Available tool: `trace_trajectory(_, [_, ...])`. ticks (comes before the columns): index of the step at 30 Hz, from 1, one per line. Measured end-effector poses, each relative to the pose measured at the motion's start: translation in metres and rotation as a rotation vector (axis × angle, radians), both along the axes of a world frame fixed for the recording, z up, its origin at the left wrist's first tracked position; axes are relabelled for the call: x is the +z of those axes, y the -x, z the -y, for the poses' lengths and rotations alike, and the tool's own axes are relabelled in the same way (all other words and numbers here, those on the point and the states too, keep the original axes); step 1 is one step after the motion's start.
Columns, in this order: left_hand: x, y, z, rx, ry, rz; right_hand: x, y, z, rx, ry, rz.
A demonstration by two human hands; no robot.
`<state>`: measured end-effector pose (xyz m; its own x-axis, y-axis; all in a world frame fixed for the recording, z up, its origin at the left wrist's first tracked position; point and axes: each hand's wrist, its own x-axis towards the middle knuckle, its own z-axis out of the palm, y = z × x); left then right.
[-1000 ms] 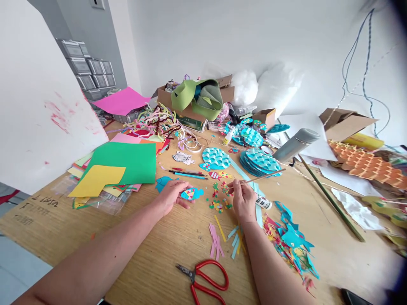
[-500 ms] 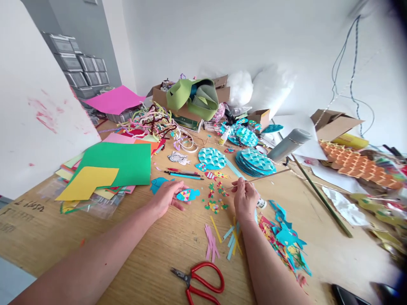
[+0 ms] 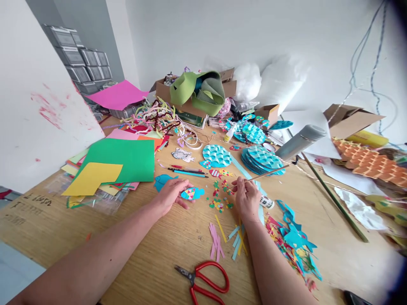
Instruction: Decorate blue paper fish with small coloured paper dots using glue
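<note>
My left hand (image 3: 171, 194) rests on the wooden table (image 3: 165, 258), its fingers pressing down a small blue paper fish (image 3: 192, 193) with coloured scales. My right hand (image 3: 246, 198) pinches a thin wooden stick (image 3: 267, 173) that points up and to the right. Its near tip hangs over several tiny coloured paper bits (image 3: 220, 198) lying between my two hands. A small glue stick (image 3: 266, 201) lies just right of my right hand.
Red scissors (image 3: 206, 280) lie near the front edge, with paper strips (image 3: 222, 239) above them. Green and yellow card (image 3: 114, 165) sits left, blue scaled discs (image 3: 260, 160) and a grey bottle (image 3: 299, 142) behind, blue paper scraps (image 3: 295, 243) right, boxes at the back.
Both hands stay almost where they were. The right hand's stick tip has shifted slightly over the paper bits; the view itself has swayed a little.
</note>
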<state>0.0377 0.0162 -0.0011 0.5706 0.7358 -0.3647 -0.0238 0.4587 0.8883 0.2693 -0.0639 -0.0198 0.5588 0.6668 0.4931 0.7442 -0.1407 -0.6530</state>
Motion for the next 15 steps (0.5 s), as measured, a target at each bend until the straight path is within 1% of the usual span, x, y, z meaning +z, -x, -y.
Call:
trace_trajectory(8, [0.0030, -0.0001, -0.0001, 0.001, 0.028, 0.023, -0.0013, -0.0009, 0.0015, 0.023, 0.008, 0.009])
trace_trajectory(15, [0.0049, 0.0011, -0.0016, -0.012, 0.050, 0.034, 0.0030, 0.0080, 0.0026, 0.042, -0.005, -0.029])
